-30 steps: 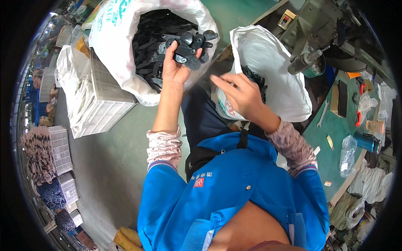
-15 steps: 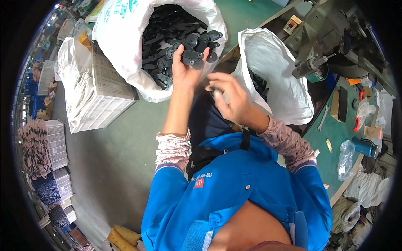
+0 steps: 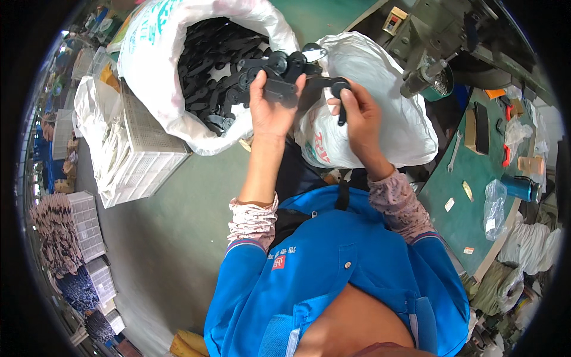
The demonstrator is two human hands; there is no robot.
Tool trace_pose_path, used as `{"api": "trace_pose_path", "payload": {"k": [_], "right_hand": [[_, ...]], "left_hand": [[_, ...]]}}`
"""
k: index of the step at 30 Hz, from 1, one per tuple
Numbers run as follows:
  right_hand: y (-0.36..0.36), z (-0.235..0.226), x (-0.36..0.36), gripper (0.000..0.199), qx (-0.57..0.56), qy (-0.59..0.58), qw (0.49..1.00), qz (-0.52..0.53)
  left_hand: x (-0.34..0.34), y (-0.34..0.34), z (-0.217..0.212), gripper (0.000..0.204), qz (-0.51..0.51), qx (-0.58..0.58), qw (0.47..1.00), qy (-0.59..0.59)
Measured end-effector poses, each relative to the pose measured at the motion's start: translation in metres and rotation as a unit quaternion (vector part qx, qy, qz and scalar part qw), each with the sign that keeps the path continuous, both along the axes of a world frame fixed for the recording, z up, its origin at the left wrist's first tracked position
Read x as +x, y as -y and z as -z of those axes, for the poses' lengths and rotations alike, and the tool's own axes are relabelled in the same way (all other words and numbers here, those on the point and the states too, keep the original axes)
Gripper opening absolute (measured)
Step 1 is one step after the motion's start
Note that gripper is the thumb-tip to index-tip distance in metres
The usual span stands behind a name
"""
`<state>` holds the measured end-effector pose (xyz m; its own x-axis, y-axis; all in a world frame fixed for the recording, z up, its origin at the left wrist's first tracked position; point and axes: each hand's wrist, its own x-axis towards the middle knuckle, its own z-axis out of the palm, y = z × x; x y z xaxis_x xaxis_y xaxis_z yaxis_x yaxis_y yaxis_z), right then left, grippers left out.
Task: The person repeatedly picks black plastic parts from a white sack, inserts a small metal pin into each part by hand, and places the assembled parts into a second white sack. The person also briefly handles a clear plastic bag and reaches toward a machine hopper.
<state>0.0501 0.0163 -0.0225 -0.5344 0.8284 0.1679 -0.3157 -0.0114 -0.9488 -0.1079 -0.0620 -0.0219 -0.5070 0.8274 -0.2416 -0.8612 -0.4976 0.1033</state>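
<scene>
My left hand (image 3: 270, 116) is closed around a bunch of black lever-shaped parts with round ends (image 3: 279, 90), held over the right rim of a large white sack (image 3: 151, 77). More such black parts (image 3: 202, 74) fill that sack. My right hand (image 3: 363, 119) pinches one black lever part (image 3: 341, 88) by its round end, in front of a smaller white sack (image 3: 398, 113). The two hands are close together, and an arm of black reaches from the bunch to the pinched part; whether they touch I cannot tell. My left palm is partly hidden by the bunch.
A white plastic crate (image 3: 146, 149) with white bags stands on the left. At the upper right is a metal machine (image 3: 434, 68). The green bench (image 3: 452, 184) on the right bears a wrench (image 3: 455, 152), a blue bottle (image 3: 522, 188) and a clear plastic bag (image 3: 494, 208).
My right hand has moved up and right, from a blurred spot near my left wrist to the smaller sack, where it grips a black lever part. The left hand keeps its bunch.
</scene>
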Motion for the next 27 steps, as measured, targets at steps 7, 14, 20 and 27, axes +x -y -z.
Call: {"api": "trace_pose_path", "payload": {"k": [7, 14, 20, 27], "right_hand": [[-0.056, -0.042, 0.094, 0.027, 0.125, 0.098, 0.986, 0.049], [-0.09, -0.118, 0.132, 0.027, 0.18, 0.203, 0.956, 0.111], [-0.121, -0.129, 0.125, 0.035, 0.142, 0.129, 0.977, 0.094], [-0.155, -0.129, 0.116, 0.035, 0.083, 0.194, 0.977, -0.008]], "left_hand": [[0.026, -0.009, -0.014, 0.04, 0.096, 0.004, 0.986, -0.14], [0.067, -0.036, -0.026, 0.042, 0.198, 0.03, 0.969, -0.147], [0.081, -0.043, -0.028, 0.044, 0.232, 0.051, 0.957, -0.167], [0.089, -0.042, -0.036, 0.047, 0.244, 0.051, 0.95, -0.19]]}}
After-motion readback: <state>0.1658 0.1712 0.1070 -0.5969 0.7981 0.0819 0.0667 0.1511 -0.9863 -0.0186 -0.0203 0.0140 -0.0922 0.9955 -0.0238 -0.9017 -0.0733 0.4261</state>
